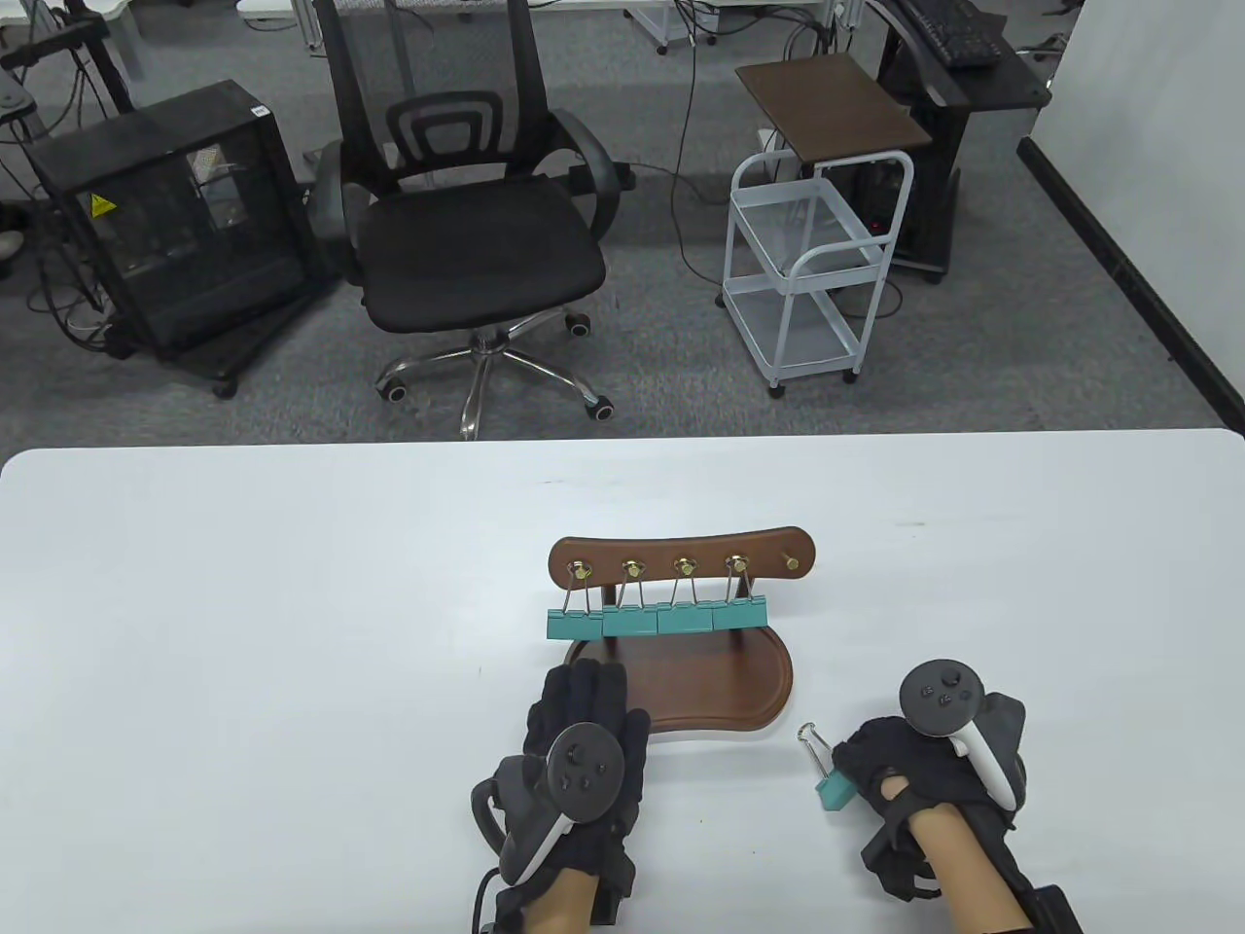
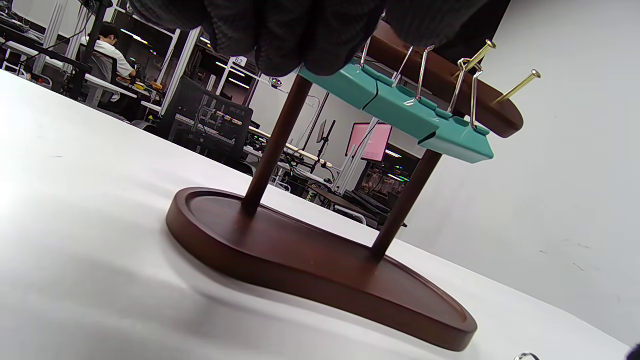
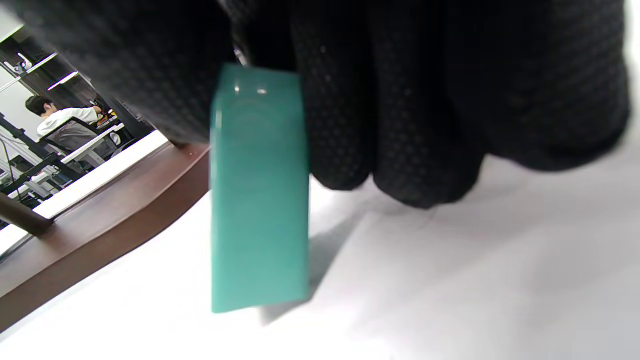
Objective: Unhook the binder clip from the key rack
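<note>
Right hand (image 1: 919, 778) grips a glossy teal binder clip (image 1: 834, 788); left hand (image 1: 584, 739) lies flat beside the dark wooden key rack (image 1: 681, 559).

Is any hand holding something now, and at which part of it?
The right hand holds a teal binder clip by its body. The left hand holds nothing.
</note>
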Demonstrator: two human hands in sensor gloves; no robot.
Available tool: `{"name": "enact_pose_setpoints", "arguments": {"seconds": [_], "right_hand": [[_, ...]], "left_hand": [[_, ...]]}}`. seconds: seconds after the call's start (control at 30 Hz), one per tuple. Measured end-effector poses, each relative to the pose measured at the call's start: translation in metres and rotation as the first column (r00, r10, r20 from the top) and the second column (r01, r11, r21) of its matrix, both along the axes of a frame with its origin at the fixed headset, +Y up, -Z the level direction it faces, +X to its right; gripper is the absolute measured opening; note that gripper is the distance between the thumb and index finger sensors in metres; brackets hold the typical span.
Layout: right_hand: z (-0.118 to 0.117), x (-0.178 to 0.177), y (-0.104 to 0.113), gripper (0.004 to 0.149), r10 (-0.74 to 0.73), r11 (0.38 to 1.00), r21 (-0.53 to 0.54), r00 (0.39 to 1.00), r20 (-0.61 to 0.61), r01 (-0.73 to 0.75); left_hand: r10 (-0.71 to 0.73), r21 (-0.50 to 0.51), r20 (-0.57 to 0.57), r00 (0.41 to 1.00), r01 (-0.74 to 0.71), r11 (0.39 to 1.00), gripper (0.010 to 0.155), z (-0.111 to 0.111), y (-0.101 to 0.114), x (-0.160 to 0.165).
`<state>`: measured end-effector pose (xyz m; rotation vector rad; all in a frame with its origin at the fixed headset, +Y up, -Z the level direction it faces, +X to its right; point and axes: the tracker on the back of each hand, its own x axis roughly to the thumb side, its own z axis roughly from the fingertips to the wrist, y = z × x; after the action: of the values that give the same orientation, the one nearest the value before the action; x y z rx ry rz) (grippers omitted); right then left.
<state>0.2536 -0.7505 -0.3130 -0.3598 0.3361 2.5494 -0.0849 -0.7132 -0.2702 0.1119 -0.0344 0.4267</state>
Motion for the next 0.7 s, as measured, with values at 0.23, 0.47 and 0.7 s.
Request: {"name": "enact_pose_setpoints", "arguments": {"seconds": [0.23,0.47,0.7], "right_hand": [[-0.0004,-0.0027,0.0006,0.046,0.104,0.994,0.028,0.994,-0.014,-0.103],[-0.0005,-0.0056,0.0021,0.045,0.19,0.98,0.062,0.981,-0.025,-0.188],[-0.0007,-0.0068,0.0032,0.044,0.266,0.961,0.088,0.963,-0.034,-0.262]], "left_hand": [[-0.001,-0.002,0.001,1.0,0.001,1.0,0.061,0.0,0.0001,0.0002],[-0.005,-0.003,0.001,1.0,0.005,1.0,0.061,0.0,0.0002,0.0005],[-0.008,-0.003,0.002,1.0,0.008,1.0,0.061,0.0002,0.0003,0.0007]]}}
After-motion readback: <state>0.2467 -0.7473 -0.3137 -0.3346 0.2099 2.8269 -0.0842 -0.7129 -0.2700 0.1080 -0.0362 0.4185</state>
